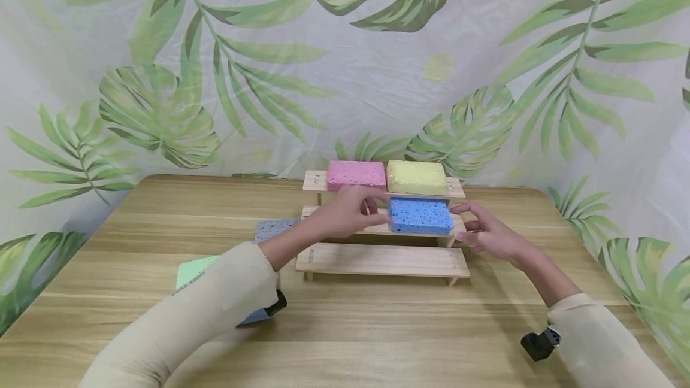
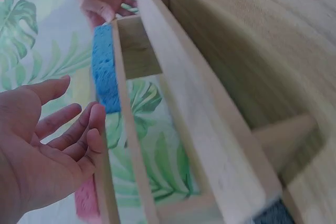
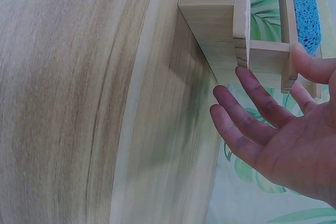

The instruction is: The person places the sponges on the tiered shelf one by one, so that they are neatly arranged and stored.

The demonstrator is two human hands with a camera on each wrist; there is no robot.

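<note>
A blue sponge [image 1: 420, 215] lies flat on the right half of the middle step of a wooden three-step rack [image 1: 377, 259]. My left hand [image 1: 350, 214] is at the sponge's left end, its fingers loosely bent and spread; in the left wrist view that hand [image 2: 37, 150] encloses nothing. At the sponge's other end is my right hand [image 1: 487, 235]. In the right wrist view its fingers [image 3: 252, 124] are spread beside the rack's end, the thumb close to the blue sponge [image 3: 306, 11]; whether it touches cannot be made out.
Pink [image 1: 356, 175] and yellow [image 1: 417, 177] sponges sit side by side on the top step. Left of the rack, a grey sponge [image 1: 272, 229] and a green sponge [image 1: 195, 269] are on the wooden table [image 1: 409, 340]. A blue object [image 1: 256, 317] is mostly hidden by my left sleeve. Leaf-patterned cloth hangs behind.
</note>
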